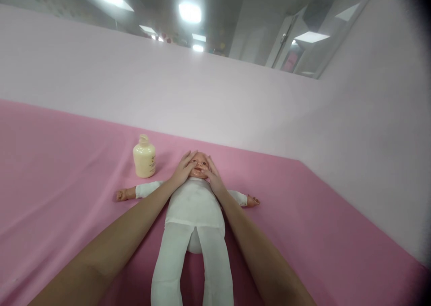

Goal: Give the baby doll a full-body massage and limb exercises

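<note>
A baby doll (193, 207) in white clothes lies on its back on a pink cloth (67, 185), arms spread wide, legs toward me. My left hand (183, 168) rests flat against the left side of the doll's face, fingers apart. My right hand (213, 175) presses on the other cheek, fingers also spread. Neither hand grips anything. A cream lotion bottle (144, 157) stands upright just left of the doll's head, close to my left hand but apart from it.
A pale pink wall (202, 90) rises behind the cloth and turns along the right side (377, 153). Above it show ceiling lights (190, 12) and a door frame (286, 37). Pink cloth extends to the left and right of the doll.
</note>
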A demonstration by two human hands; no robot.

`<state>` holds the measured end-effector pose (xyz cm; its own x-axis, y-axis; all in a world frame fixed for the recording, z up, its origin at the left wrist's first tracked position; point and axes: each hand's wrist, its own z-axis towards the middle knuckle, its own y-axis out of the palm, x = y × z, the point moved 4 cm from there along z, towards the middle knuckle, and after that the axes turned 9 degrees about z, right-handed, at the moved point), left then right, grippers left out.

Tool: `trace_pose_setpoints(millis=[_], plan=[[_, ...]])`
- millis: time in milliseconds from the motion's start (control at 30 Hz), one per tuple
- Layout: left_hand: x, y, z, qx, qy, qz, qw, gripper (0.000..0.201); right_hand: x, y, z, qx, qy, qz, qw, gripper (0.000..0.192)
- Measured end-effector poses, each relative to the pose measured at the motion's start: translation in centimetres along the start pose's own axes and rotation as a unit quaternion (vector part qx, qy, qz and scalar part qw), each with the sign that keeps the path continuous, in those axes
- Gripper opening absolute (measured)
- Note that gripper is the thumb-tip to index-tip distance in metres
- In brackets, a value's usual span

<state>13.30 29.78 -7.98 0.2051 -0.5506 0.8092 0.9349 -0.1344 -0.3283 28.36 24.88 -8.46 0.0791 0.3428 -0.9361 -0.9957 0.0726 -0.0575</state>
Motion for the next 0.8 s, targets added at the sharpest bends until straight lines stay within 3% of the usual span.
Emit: trace_pose_setpoints(millis=[100,200,433,600,800], plan=[[0.9,-0.1,-0.1,0.015,0.067,0.028,0.997,0.044,-1.0,0.3,-0.5,-0.025,-0.025,-0.017,0.999,0.059],[1.2,-0.1,-0.2,0.021,0.074,0.016,0.997,0.044,-1.4,0.5,-0.7,-0.020,-0.026,-0.021,0.999,0.060],[-0.2,0.3,-0.1,0.037,0.005,-0.091,0.995,0.049,-0.1,0.1,-0.3,0.024,-0.004,0.055,0.998,0.061],[-1.5,1.6,0.2,0.066,-0.099,-0.263,0.957,0.052,0.6,-0.2,0.0,0.076,-0.014,0.113,0.991,0.062],[-1.7,0.9,-0.2,0.106,-0.114,-0.218,0.964,0.039,1.9,0.1,0.6,0.117,0.067,0.210,0.968,0.055]])
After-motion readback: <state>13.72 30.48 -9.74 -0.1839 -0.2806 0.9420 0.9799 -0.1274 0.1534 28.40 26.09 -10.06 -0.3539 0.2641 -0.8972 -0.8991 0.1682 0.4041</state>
